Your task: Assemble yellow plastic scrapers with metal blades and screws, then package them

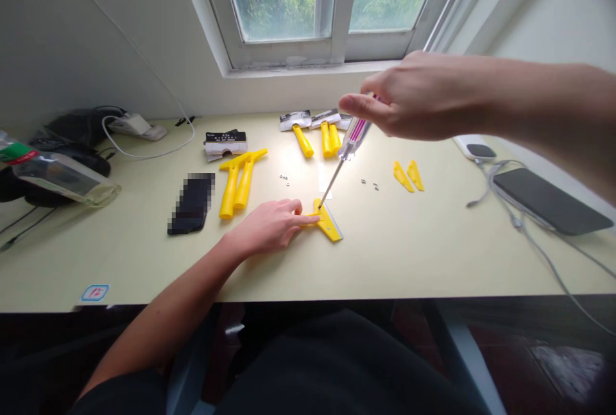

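Observation:
A yellow scraper (330, 225) with a thin metal blade along its right edge lies on the table. My left hand (269, 226) is closed round its handle, the index finger stretched along toward the head. Above it, my right hand (389, 97) grips the clear, purple-striped handle of a screwdriver (355, 135). The screwdriver slants down to the left, its tip at the upper screw position on the scraper head. One silvery screw (328, 228) shows lower on the head. Just behind the scraper lies a pale strip (325, 177), partly behind the screwdriver shaft.
Two yellow scraper handles (237, 184) lie left, near a black phone (192, 203). Small nuts (285, 177) and screws (369, 184) are scattered behind, with yellow plates (408, 176) to the right. Packaged scrapers (327, 136) lie near the window. A bottle (62, 174) and cables (520, 222) flank the table.

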Available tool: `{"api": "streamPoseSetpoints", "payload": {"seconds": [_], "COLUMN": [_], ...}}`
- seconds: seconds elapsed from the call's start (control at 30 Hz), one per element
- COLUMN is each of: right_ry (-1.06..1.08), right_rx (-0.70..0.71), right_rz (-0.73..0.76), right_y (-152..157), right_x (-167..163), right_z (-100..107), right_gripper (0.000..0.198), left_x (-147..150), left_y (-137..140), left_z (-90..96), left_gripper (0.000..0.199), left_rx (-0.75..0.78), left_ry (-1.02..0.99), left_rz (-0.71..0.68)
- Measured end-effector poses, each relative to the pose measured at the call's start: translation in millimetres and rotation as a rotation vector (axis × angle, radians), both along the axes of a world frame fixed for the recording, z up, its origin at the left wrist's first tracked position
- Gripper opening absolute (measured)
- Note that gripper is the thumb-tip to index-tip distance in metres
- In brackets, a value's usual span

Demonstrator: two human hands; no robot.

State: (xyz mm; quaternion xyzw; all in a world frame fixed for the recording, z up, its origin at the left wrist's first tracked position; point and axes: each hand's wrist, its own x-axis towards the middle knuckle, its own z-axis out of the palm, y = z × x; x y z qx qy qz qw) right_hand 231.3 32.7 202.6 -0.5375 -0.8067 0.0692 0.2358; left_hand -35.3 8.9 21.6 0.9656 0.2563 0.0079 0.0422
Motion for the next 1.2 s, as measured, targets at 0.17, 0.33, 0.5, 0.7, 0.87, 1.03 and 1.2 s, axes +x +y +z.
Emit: {"api": "streamPoseSetpoints", "payload": {"seconds": [0.17, 0.33, 0.5, 0.7, 0.87, 1.03, 1.2], "right_ry": [-0.48, -0.515, -0.434, -0.604, -0.407, -0.587, -0.39], "right_rx": [-0.129, -0.015, -0.153, 0.066, -0.054, -0.039, -0.166], "right_rz": [0.139, 0.082, 0.161, -0.055, 0.151, -0.039, 0.086], "right_y": [-1.6, 7.5, 19.6, 13.1, 9.9, 16.5, 20.6], "right_x": [-10.1, -22.3, -24.2, -27.4, -24.8, -19.6, -12.6], "right_z": [9.5, 6.1, 5.1, 1.2, 2.8, 3.7, 2.4], "right_gripper": [0.037, 0.058, 0.035, 0.064, 0.047, 0.051, 0.033], "left_x": [-0.9, -0.2, 4.6, 6.9, 6.5, 6.1, 4.7], "left_y": [2.0, 1.9, -0.1, 0.2, 0.4, 1.0, 2.1], "left_z": [-3.3, -4.8, -7.2, -9.7, -10.0, -10.0, -9.6], "left_gripper": [0.044, 0.041, 0.036, 0.036, 0.035, 0.035, 0.036], "left_rx": [0.053, 0.096, 0.171, 0.193, 0.182, 0.176, 0.178], "left_ry": [-0.005, -0.022, -0.021, -0.029, -0.046, -0.056, -0.052], "left_rz": [0.036, 0.059, 0.089, 0.08, 0.089, 0.087, 0.085]}}
